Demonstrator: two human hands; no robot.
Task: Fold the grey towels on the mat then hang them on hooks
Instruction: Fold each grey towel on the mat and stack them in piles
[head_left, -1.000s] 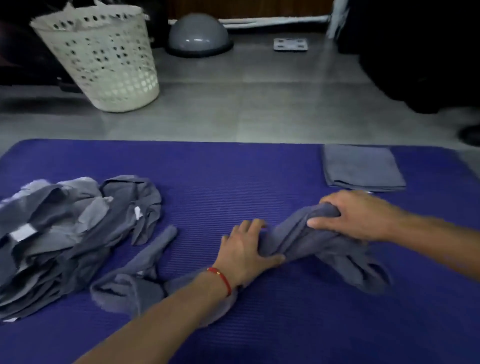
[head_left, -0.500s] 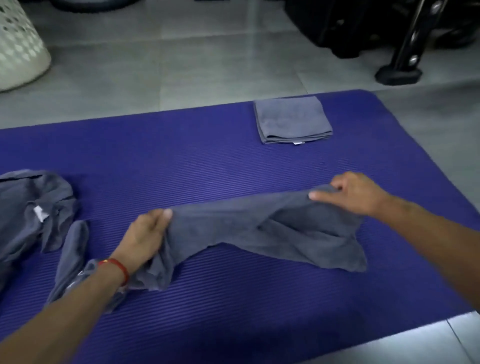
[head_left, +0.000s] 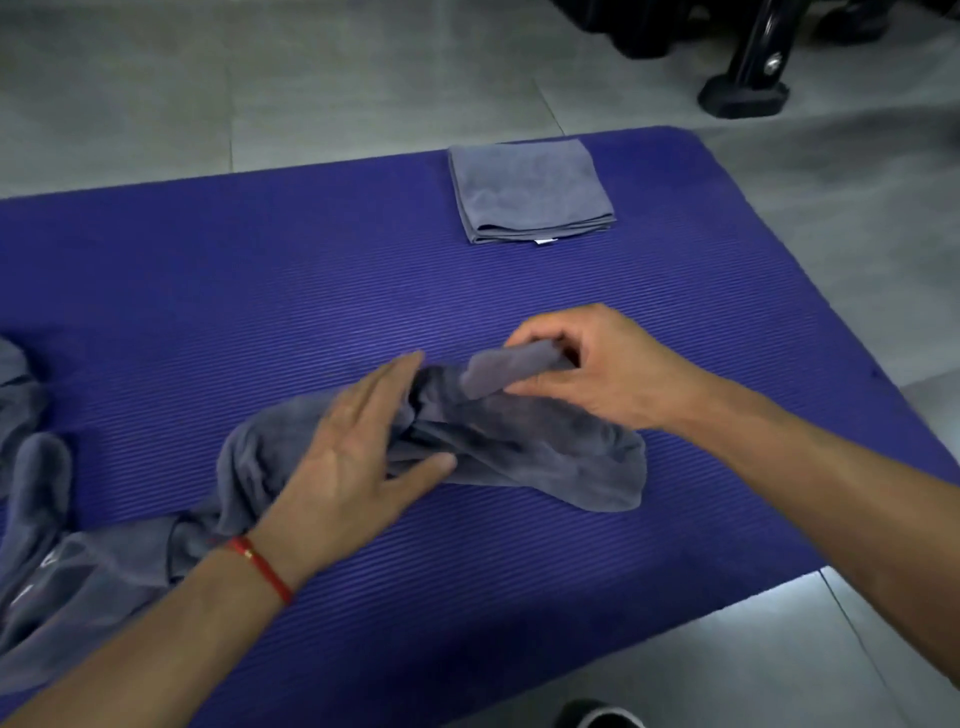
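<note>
The grey towel (head_left: 524, 447) lay bunched in the middle of the purple mat (head_left: 260, 291), all soft rumples and no clean edge showing flat. It looked light and limp, the sort of cloth that sags the instant it is lifted and keeps no shape of its own, so my read was that it had to be taken by its corners or hem, not by the bulk.

And that was where the right hand (head_left: 597, 374) had it: fingers and thumb pinched together on an upturned flap of towel at the far side, raised just clear of the heap. The left hand (head_left: 353, 457) sat on the crumpled near part, fingers spread and flat, not gripping, more pressing the cloth down.

Further out, one folded towel (head_left: 530, 192) rested square near the mat's far edge, well apart from the hands. A loose pile of unfolded towels (head_left: 36, 499) trailed off the left side of the view, one of them running under the left wrist with its red string bracelet (head_left: 262, 569). No hooks were in sight.
</note>
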